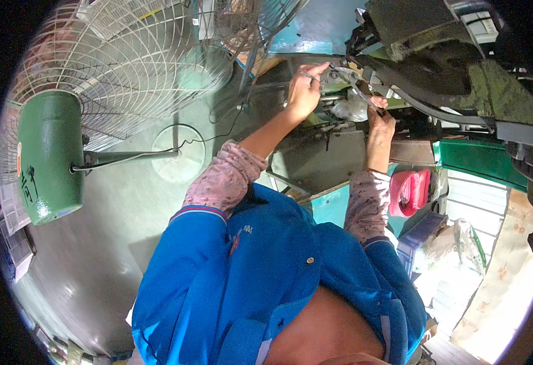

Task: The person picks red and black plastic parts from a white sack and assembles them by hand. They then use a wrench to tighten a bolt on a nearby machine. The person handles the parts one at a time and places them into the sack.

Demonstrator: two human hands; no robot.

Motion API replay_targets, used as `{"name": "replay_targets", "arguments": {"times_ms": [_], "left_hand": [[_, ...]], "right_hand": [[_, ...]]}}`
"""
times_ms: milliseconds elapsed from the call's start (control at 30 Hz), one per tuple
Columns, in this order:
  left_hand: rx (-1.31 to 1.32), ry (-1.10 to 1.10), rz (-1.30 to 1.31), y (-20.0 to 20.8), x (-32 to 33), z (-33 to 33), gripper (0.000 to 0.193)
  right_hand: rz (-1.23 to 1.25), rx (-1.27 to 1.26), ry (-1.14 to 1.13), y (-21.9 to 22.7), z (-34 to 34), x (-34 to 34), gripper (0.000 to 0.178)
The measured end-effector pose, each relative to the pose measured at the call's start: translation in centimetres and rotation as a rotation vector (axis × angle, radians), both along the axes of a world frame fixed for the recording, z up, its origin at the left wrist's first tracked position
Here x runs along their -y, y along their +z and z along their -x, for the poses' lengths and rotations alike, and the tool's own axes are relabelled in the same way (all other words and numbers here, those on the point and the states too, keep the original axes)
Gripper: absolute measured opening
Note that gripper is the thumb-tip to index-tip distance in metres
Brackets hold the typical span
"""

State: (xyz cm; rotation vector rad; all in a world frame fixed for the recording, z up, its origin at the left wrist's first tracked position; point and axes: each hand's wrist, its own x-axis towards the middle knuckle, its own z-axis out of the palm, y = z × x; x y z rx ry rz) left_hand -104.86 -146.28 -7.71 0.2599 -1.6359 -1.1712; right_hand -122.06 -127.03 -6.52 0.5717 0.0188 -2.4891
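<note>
Both my arms reach forward to a greasy dark machine (341,75). My left hand (305,92) is at the left side of its metal head, fingers curled and the index finger stretched toward the metal. Whatever those fingers pinch is too small to name. Across from it, my right hand (381,121) is closed around the lower end of a thin metal bar (364,95), which slants up toward the machine head. Whether the bar is a loose tool or a machine part, I cannot tell. Between my hands sits a shiny, clear-looking piece (350,109), partly hidden.
A large fan with a green motor housing (52,155) and wire guard stands at the left. Another fan (242,24) is farther back. A thick hose (437,111) curves along the machine at the right. Below lie a pink basket (407,191) and a bluish crate (414,241).
</note>
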Motion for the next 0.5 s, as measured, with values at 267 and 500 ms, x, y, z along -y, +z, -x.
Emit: {"name": "replay_targets", "arguments": {"times_ms": [267, 500], "left_hand": [[0.175, -0.697, -1.111, 1.7, -5.2, -2.6, 0.027], [0.270, -0.856, -0.730, 2.2, -0.9, -3.5, 0.033]], "right_hand": [[0.055, -0.441, 0.061, -0.4, -10.8, 4.2, 0.025], [-0.979, -0.930, 0.466, 4.3, -18.3, 3.3, 0.028]]}}
